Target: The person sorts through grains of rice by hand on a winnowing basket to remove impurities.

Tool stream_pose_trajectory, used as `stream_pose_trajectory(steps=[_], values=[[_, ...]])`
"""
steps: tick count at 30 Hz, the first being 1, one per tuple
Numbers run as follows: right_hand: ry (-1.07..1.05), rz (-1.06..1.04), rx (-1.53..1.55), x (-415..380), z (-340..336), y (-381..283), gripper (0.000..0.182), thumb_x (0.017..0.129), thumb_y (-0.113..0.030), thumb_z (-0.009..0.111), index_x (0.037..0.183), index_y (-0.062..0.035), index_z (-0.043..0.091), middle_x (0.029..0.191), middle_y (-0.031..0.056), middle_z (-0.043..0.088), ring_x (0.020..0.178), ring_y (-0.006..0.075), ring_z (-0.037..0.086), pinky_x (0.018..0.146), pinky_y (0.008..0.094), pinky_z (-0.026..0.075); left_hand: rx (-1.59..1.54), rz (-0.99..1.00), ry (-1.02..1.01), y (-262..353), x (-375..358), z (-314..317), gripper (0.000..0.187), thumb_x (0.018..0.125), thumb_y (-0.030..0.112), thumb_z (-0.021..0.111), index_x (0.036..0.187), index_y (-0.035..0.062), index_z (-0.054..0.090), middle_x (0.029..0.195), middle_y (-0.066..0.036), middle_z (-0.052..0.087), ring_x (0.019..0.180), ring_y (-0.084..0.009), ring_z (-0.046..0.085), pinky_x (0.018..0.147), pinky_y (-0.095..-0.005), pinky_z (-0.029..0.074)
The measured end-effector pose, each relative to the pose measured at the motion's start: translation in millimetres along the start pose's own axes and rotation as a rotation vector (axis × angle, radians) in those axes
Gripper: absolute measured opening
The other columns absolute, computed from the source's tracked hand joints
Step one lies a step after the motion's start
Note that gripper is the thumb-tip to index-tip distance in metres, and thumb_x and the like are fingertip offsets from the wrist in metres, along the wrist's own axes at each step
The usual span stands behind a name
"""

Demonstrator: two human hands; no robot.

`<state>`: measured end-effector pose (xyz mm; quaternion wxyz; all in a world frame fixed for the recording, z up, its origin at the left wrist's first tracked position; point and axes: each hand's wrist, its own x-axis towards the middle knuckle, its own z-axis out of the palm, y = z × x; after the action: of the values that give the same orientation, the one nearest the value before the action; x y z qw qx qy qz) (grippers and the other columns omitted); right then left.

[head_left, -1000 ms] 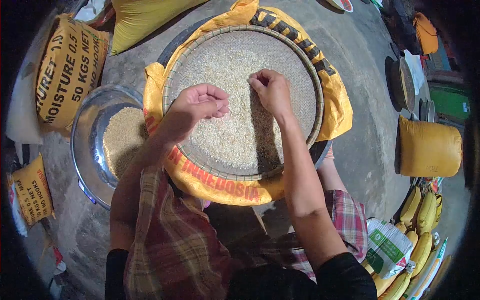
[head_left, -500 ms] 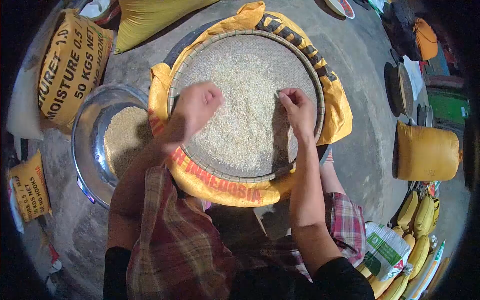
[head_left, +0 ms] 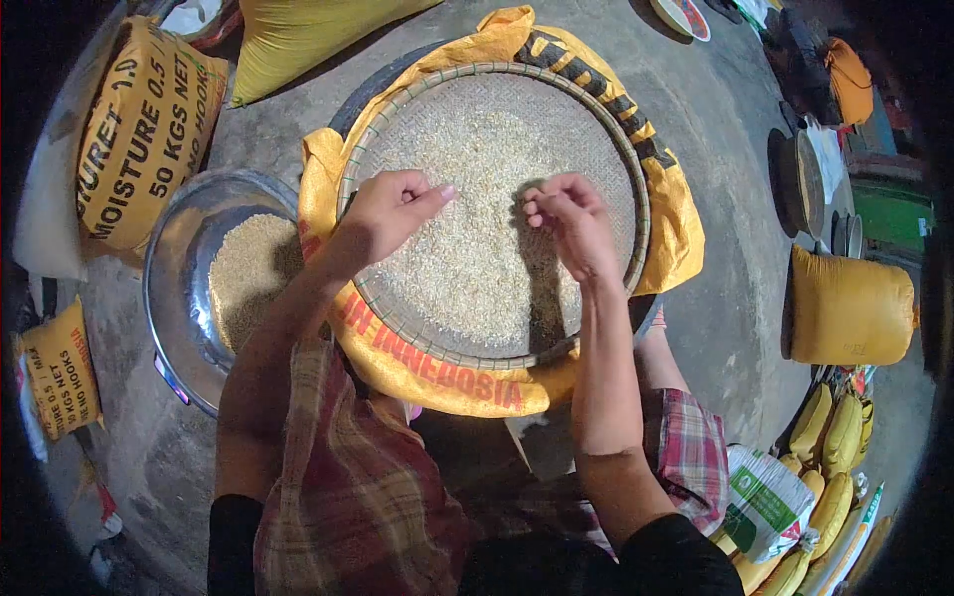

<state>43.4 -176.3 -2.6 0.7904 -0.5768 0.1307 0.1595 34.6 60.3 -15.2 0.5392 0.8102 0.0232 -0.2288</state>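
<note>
A round woven winnowing tray [head_left: 396, 111] carries a spread of pale husked grain [head_left: 467, 248], probably rice. Over its left side is my left hand [head_left: 397, 211], the fingers curled and the thumb pressed along them. My right hand [head_left: 571, 221] hangs above the right part of the grain, closed with fingertips bunched together, its shadow falling on the grain below. Whether either hand pinches any grains is too small to make out. Beneath the tray lies a yellow printed sack [head_left: 437, 372], folded around its rim.
To the left stands a steel basin [head_left: 171, 260] with brownish grain [head_left: 248, 263] in it. Full printed sacks [head_left: 149, 139] and a yellow-green sack [head_left: 308, 40] are beyond it. On the right are a yellow sack [head_left: 852, 306], a dark pan [head_left: 798, 184] and several stacked yellow bags [head_left: 843, 432].
My right hand has moved a little left over the grain and its fingers have curled in. My left hand, blurred before, has turned slightly, with its thumb now pointing right.
</note>
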Motion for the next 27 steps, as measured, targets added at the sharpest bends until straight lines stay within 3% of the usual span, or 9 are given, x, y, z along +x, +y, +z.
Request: stream_pose_trajectory(steps=[3,5,9,13,15,19,24,26,27], values=[[0.005,-0.173,-0.447,11.0,15.5,12.4,0.006,0.079,-0.004,0.061,0.084,-0.0005,0.059,0.074,0.0062,0.062,0.065,0.0135,0.058,0.061,0.0269,0.047,0.085,0.048,0.080,9.2,5.4,6.2,0.020,0.081,0.021,0.067,0.076,0.0033,0.060,0.061,0.002,0.052,0.059,-0.0043,0.044,0.054,-0.0224,0.039],[0.043,-0.256,-0.842,10.7,26.8,11.9,0.010,0.077,-0.010,0.066,0.084,-0.0025,0.063,0.072,0.0039,0.063,0.065,0.0110,0.057,0.062,0.0266,0.046,0.084,0.282,0.183,20.3,11.7,16.8,0.019,0.079,0.021,0.068,0.080,0.0029,0.062,0.061,-0.002,0.054,0.058,-0.0074,0.046,0.055,-0.0251,0.041],[0.043,-0.284,-0.905,11.0,21.2,18.1,0.009,0.079,-0.009,0.064,0.082,-0.0011,0.062,0.073,0.0038,0.062,0.067,0.0114,0.057,0.063,0.0267,0.046,0.219,0.452,0.177,27.9,25.2,29.8,0.019,0.075,0.021,0.069,0.078,0.0031,0.063,0.064,-0.008,0.055,0.056,-0.0141,0.049,0.055,-0.0284,0.042],[-0.006,-0.101,-0.300,-8.9,-2.7,13.7,0.007,0.082,-0.005,0.061,0.085,0.0002,0.059,0.078,0.0037,0.061,0.070,0.0119,0.057,0.066,0.0265,0.046,0.151,0.375,0.190,24.2,14.1,24.3,0.021,0.076,0.022,0.068,0.075,0.0022,0.062,0.064,-0.007,0.056,0.056,-0.0134,0.049,0.055,-0.0277,0.041],[-0.067,-0.042,-0.104,-19.7,-4.8,17.5,0.009,0.083,-0.006,0.060,0.091,-0.0002,0.058,0.082,0.0039,0.061,0.072,0.0097,0.056,0.069,0.0237,0.046,0.163,0.194,0.169,21.2,1.2,15.2,0.022,0.076,0.021,0.068,0.073,0.0008,0.061,0.060,-0.013,0.056,0.057,-0.0272,0.057,0.054,-0.0374,0.044],[0.010,-0.172,-0.573,-34.0,24.2,31.1,0.012,0.084,-0.008,0.061,0.094,-0.0015,0.060,0.083,0.0028,0.062,0.076,0.0088,0.057,0.070,0.0228,0.046,0.159,0.136,0.109,13.3,-15.4,10.4,0.018,0.076,0.018,0.070,0.078,0.0024,0.060,0.064,-0.006,0.055,0.057,-0.0126,0.048,0.055,-0.0274,0.041],[0.117,-0.567,-0.884,-32.1,48.4,41.6,0.009,0.075,-0.006,0.065,0.082,-0.0009,0.062,0.074,0.0168,0.058,0.067,0.0312,0.057,0.063,0.0351,0.045,0.283,0.351,0.180,7.9,-21.1,19.0,0.020,0.075,0.017,0.071,0.082,0.0021,0.060,0.066,-0.007,0.056,0.059,-0.0146,0.051,0.057,-0.0289,0.044],[0.112,-0.555,-0.899,-42.2,43.8,42.3,0.007,0.079,-0.007,0.063,0.082,-0.0009,0.061,0.075,0.0131,0.059,0.067,0.0236,0.058,0.064,0.0314,0.046,0.202,0.285,0.152,16.5,-32.1,21.1,0.019,0.074,0.015,0.070,0.081,0.0021,0.059,0.065,-0.008,0.055,0.059,-0.0181,0.053,0.057,-0.0304,0.044],[0.138,-0.376,-0.740,-49.9,39.3,41.0,0.007,0.081,-0.008,0.061,0.083,-0.0009,0.060,0.075,0.0106,0.059,0.068,0.0188,0.056,0.064,0.0294,0.045,0.121,0.215,0.125,19.9,-35.1,21.4,0.018,0.073,0.013,0.070,0.080,0.0020,0.058,0.064,-0.010,0.055,0.060,-0.0216,0.055,0.057,-0.0319,0.044]])
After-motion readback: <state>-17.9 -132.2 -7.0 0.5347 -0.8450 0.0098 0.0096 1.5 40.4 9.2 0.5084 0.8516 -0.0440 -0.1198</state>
